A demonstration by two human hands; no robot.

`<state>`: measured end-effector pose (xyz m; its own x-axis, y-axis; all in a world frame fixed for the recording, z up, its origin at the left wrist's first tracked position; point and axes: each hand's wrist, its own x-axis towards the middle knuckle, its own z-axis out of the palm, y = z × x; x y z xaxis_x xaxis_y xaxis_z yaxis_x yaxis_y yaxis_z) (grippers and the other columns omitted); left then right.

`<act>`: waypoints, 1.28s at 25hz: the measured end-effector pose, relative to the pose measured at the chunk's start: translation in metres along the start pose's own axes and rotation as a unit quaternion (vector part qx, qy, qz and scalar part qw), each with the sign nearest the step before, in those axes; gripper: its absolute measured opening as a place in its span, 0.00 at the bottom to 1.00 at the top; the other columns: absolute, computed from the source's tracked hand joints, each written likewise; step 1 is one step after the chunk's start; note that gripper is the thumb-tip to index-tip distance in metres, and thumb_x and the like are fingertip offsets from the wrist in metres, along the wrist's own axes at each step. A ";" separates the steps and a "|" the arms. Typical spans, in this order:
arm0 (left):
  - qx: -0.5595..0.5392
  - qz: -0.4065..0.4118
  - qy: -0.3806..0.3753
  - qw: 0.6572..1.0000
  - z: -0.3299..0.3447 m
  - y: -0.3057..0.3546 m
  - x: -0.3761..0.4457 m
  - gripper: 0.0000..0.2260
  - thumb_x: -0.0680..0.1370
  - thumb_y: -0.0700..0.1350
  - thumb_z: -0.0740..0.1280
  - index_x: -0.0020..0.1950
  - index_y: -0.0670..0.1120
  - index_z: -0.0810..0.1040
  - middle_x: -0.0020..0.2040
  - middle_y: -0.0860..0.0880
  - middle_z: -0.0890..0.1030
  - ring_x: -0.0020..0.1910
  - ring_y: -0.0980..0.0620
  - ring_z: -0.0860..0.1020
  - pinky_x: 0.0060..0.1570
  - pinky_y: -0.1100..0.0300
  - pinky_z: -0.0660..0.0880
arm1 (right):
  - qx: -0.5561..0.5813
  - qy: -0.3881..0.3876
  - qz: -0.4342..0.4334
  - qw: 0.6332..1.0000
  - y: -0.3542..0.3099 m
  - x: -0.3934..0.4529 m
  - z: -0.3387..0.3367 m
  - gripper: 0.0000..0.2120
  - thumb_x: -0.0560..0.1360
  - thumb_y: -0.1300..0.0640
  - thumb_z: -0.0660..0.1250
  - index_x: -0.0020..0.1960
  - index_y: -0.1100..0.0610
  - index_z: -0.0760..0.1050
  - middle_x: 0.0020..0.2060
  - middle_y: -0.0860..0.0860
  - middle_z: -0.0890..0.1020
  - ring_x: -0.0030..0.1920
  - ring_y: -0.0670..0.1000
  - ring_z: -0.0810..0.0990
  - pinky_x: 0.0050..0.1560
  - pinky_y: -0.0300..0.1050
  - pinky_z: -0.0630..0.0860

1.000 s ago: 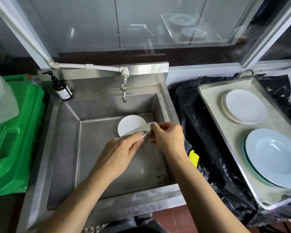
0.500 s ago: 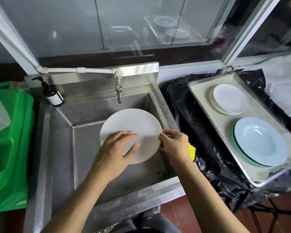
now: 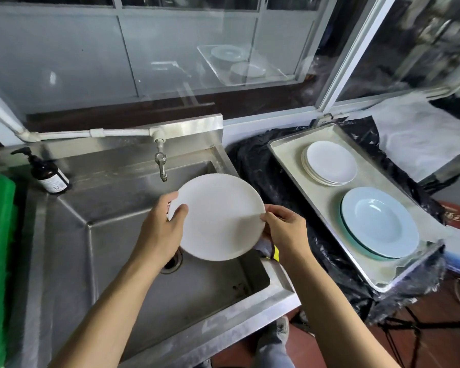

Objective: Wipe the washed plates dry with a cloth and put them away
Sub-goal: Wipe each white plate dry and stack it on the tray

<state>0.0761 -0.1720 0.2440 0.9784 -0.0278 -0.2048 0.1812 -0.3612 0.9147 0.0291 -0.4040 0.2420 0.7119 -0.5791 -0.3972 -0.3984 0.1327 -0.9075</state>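
Round white ceramic plate held above stainless steel sink, left hand and right hand gripping opposite rims; drying apparently done, transfer next to small white plate stack right of sink.

You're seeing: two hands holding one white plate. One stack of small white plates, count unclear, sitting on one tray. One blue bowl-plate lying on teal plate beneath. One soap bottle, one tap, one sink.
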 end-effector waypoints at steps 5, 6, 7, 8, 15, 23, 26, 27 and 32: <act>-0.030 0.002 -0.019 0.999 0.046 0.034 0.010 0.20 0.75 0.59 0.63 0.67 0.62 0.72 0.67 0.52 0.77 0.67 0.50 0.75 0.65 0.42 0.73 | 0.003 0.013 -0.014 1.000 -0.009 0.042 -0.037 0.11 0.74 0.61 0.70 0.42 0.46 0.87 0.40 0.50 0.88 0.47 0.54 0.87 0.54 0.60 0.84; -0.033 -0.004 -0.025 0.999 0.058 0.042 0.013 0.21 0.73 0.60 0.63 0.66 0.63 0.72 0.67 0.53 0.77 0.67 0.50 0.75 0.65 0.41 0.74 | 0.004 0.017 -0.015 1.000 -0.011 0.051 -0.046 0.13 0.74 0.60 0.70 0.40 0.43 0.87 0.39 0.48 0.88 0.44 0.52 0.86 0.54 0.61 0.84; -0.038 -0.008 -0.031 0.999 0.071 0.048 0.015 0.21 0.71 0.61 0.62 0.64 0.64 0.73 0.67 0.53 0.77 0.67 0.50 0.75 0.66 0.41 0.73 | 0.009 0.019 -0.014 1.000 -0.013 0.060 -0.055 0.15 0.75 0.60 0.70 0.39 0.42 0.86 0.36 0.47 0.87 0.41 0.51 0.85 0.54 0.62 0.84; -0.044 -0.013 -0.035 0.998 0.086 0.056 0.020 0.20 0.70 0.62 0.63 0.62 0.65 0.73 0.67 0.53 0.77 0.67 0.51 0.75 0.66 0.41 0.73 | 0.016 0.022 -0.010 1.000 -0.016 0.072 -0.067 0.16 0.75 0.60 0.70 0.38 0.41 0.86 0.34 0.46 0.86 0.39 0.50 0.84 0.53 0.62 0.83; -0.039 -0.036 -0.066 0.996 0.193 0.093 0.047 0.15 0.68 0.65 0.62 0.54 0.76 0.72 0.66 0.55 0.78 0.64 0.52 0.77 0.64 0.42 0.75 | 0.023 0.043 0.021 0.999 -0.027 0.160 -0.145 0.11 0.75 0.62 0.67 0.44 0.52 0.87 0.43 0.60 0.86 0.47 0.58 0.85 0.57 0.58 0.82; -0.096 -0.111 -0.073 0.987 0.331 0.111 0.101 0.10 0.81 0.46 0.65 0.59 0.58 0.78 0.60 0.49 0.80 0.58 0.53 0.79 0.64 0.46 0.75 | -0.015 0.048 0.021 0.998 -0.023 0.274 -0.231 0.21 0.69 0.52 0.64 0.46 0.72 0.75 0.35 0.56 0.72 0.39 0.52 0.70 0.45 0.50 0.70; -0.088 -0.124 -0.073 0.986 0.375 0.117 0.126 0.10 0.81 0.45 0.65 0.58 0.57 0.79 0.59 0.51 0.80 0.59 0.53 0.79 0.65 0.45 0.75 | -0.024 0.061 0.030 0.997 -0.026 0.316 -0.251 0.14 0.70 0.54 0.63 0.44 0.61 0.83 0.35 0.60 0.78 0.38 0.52 0.74 0.44 0.49 0.74; -0.085 -0.122 -0.073 0.986 0.387 0.118 0.134 0.09 0.81 0.45 0.65 0.56 0.59 0.79 0.58 0.51 0.80 0.60 0.53 0.78 0.65 0.46 0.75 | -0.027 0.064 0.028 0.997 -0.027 0.329 -0.256 0.13 0.71 0.55 0.63 0.45 0.59 0.85 0.36 0.57 0.81 0.39 0.52 0.77 0.45 0.50 0.75; -0.068 -0.116 -0.081 0.988 0.442 0.126 0.176 0.08 0.79 0.44 0.67 0.53 0.58 0.79 0.62 0.49 0.79 0.64 0.50 0.77 0.67 0.45 0.73 | -0.047 0.100 0.005 0.994 -0.026 0.397 -0.266 0.12 0.77 0.60 0.63 0.51 0.66 0.81 0.47 0.66 0.83 0.42 0.57 0.78 0.50 0.53 0.77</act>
<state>0.2270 -0.6345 0.1687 0.8822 -0.1125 -0.4572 0.4210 -0.2464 0.8730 0.1683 -0.8511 0.1442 0.5825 -0.7272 -0.3631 -0.4638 0.0695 -0.8832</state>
